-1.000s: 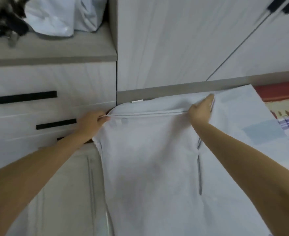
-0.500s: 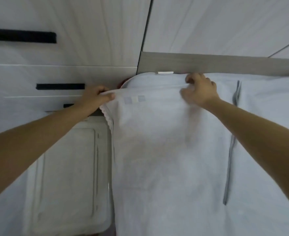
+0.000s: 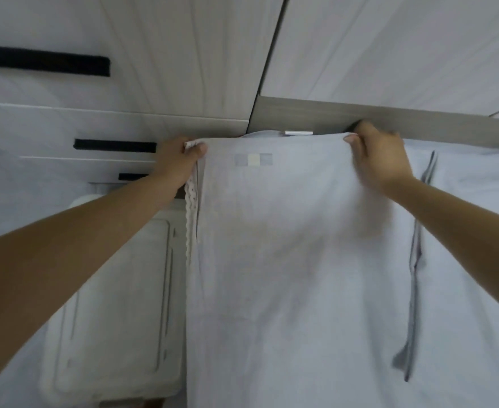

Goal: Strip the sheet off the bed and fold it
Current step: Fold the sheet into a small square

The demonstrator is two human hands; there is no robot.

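A home bedroom: sheet (image 3: 301, 260), drawers (image 3: 124, 125), wardrobe doors (image 3: 389, 45).

Two bare forearms reach forward from lower left and right edges of view. Left hand (image 3: 179, 161) centre-left: thumb on top, fingers curled beneath, pinching corner of sheet (image 3: 286, 260). Right hand (image 3: 380, 154) upper right: back of hand up, knuckles bent, thumb tip showing at left, fingers curled over same top edge. Hands roughly level, well apart. Right hand slightly blurred.
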